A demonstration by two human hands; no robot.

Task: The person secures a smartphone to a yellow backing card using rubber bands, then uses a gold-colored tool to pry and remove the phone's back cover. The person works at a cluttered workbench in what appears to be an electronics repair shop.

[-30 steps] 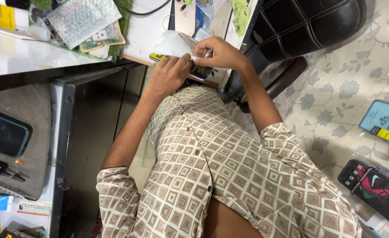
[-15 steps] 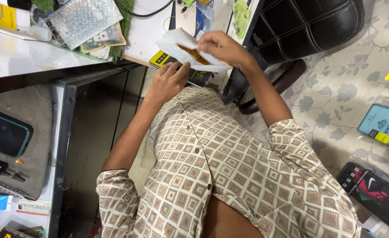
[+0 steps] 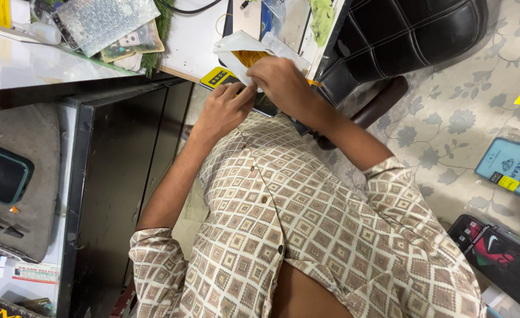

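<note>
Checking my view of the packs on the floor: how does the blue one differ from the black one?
The blue pack is light blue with a yellow label; the black pack is dark with a red and green design. The blue pack lies farther from the person, the black pack close beside the sleeve. The blue pack is cut off by the picture's edge; the black pack shows almost whole. Both are flat, rectangular packs on the floral floor.

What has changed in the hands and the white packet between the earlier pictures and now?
The right hand has moved onto the opened white packet, where a yellow-brown insert now shows. The left hand, earlier lower, has come up to the packet's lower edge. The yellow and black box under it, the bubble wrap and the black chair stayed in place.
</note>
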